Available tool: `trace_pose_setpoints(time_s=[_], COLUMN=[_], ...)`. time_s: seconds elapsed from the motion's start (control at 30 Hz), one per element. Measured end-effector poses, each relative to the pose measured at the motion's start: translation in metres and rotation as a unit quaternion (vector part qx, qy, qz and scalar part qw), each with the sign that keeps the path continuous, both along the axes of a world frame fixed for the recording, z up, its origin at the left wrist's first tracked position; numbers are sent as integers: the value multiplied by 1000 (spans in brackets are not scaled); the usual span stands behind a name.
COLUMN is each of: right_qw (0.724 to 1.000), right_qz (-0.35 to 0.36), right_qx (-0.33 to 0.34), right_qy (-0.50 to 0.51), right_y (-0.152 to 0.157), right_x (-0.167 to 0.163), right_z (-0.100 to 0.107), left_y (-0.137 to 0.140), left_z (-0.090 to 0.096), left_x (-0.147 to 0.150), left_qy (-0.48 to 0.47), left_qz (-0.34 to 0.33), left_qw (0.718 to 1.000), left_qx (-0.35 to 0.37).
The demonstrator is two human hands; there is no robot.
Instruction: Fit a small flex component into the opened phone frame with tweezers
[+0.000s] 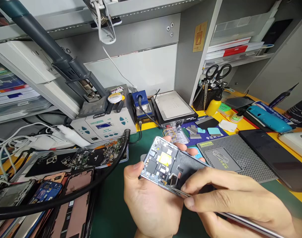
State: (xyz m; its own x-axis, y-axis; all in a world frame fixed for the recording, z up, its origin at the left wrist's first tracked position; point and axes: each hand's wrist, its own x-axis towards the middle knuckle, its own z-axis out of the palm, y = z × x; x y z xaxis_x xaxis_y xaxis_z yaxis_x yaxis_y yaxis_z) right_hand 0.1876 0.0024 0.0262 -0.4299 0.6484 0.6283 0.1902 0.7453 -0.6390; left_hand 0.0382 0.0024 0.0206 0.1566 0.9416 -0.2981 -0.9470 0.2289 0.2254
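My left hand [153,208] is wrapped round an opened smartphone frame [163,162], thumb on the near left corner and fingertips along the far edge. Its inside faces up, with a yellow label, small metal parts and a dark area on the right half. My right hand [230,195] pinches slim metal tweezers [250,222] between thumb and fingers. Their tips rest at or close to the phone's near edge, beside a small dark flex part [173,179]. Whether the tips grip anything is too small to tell. My right hand covers the phone's right end.
A black hose [101,183] arches across the left from the hot-air station [103,122]. Phone housings [74,201] are stacked below it. A heating plate [174,105] stands at the back, with a perforated grey mat [230,155] and a dark phone [270,155] to the right.
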Motion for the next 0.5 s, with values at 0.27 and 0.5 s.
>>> trace_pose_setpoints(time_s=[0.27,0.5], right_qw=[1000,1000], right_qz=[10,-1], right_qx=[11,11], right_qy=[0,3], right_y=[2,1], right_x=[-1,-3], right_z=[-1,-2], left_y=[1,3], left_z=[0,-1], left_x=[-2,0], left_qy=[-12,-18], left_qz=[-13,-14], left_qw=[1000,1000], left_qx=[3,-9])
